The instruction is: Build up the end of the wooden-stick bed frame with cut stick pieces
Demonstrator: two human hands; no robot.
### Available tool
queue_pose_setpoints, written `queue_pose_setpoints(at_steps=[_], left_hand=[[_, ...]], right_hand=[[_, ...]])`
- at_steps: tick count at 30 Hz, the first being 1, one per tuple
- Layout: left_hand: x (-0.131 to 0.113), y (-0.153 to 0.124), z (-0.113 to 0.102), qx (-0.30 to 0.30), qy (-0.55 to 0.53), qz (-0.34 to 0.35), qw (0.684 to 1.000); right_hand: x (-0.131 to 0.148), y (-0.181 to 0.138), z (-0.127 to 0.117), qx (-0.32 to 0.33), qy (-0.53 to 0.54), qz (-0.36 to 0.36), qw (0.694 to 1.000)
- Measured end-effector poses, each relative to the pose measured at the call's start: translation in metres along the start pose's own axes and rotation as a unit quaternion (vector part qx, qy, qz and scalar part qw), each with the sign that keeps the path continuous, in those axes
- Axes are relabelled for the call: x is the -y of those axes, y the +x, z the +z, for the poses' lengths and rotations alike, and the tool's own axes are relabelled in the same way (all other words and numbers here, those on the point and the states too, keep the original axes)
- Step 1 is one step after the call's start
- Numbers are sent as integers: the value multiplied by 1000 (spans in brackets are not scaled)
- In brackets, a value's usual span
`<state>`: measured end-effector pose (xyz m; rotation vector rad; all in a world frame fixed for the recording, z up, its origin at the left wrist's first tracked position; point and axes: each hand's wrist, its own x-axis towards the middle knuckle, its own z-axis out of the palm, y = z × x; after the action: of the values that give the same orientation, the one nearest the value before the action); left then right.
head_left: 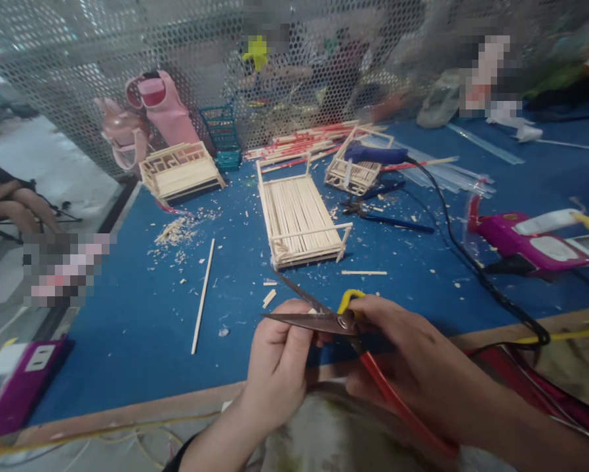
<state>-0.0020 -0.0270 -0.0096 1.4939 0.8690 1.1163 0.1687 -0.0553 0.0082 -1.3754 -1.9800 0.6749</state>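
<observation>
My right hand [412,347] is closed around the handles of a pair of red-handled scissors [383,387], whose dark blades stand apart and point left. My left hand [277,364] is closed in a pinch close by the blades. A small pale end of a wooden stick [313,312] shows at its fingertips, between the blades; the rest is hidden by the fingers. Just beyond the hands stands a small bed-shaped frame [302,216] made of wooden sticks. Short offcuts [269,299] lie near the blade tips, and a long loose stick [203,295] lies to the left.
A stick-built bench [181,174] stands at back left. At back right, a blue glue gun [380,155] rests on a small stick-built chair [346,174], near blue-handled pliers [397,223]. A black cord [452,229] runs toward me. A purple device [535,242] lies right; perforated metal [216,59] borders the back.
</observation>
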Motion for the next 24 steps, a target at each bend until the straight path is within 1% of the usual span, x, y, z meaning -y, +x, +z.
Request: queue_pose_setpoints(at_steps=[3, 6, 9, 14, 16, 18, 20, 24], left_hand=[[-3, 1, 1, -4, 62, 51, 997], [-3, 2, 3, -30, 105, 89, 990], [-2, 2, 3, -44, 136, 110, 984], [-1, 0, 1, -36, 162, 140, 976], [-2, -1, 0, -38, 171, 144, 974], [-2, -1, 0, -35, 187, 141, 972], [-3, -1, -1, -25, 204, 139, 969], [-4, -1, -3, -25, 234, 155, 960]], right_hand=[[-1, -1, -1, 6, -9, -16, 1000], [0, -1, -1, 7, -15, -21, 1000], [1, -1, 1, 11, -19, -29, 999], [-4, -4, 5, 5, -45, -85, 995], [-6, -4, 6, 0, -60, -95, 994], [-6, -4, 5, 6, -57, -84, 995], [-3, -2, 4, 16, -46, -56, 997], [3, 2, 1, 19, -38, -18, 999]])
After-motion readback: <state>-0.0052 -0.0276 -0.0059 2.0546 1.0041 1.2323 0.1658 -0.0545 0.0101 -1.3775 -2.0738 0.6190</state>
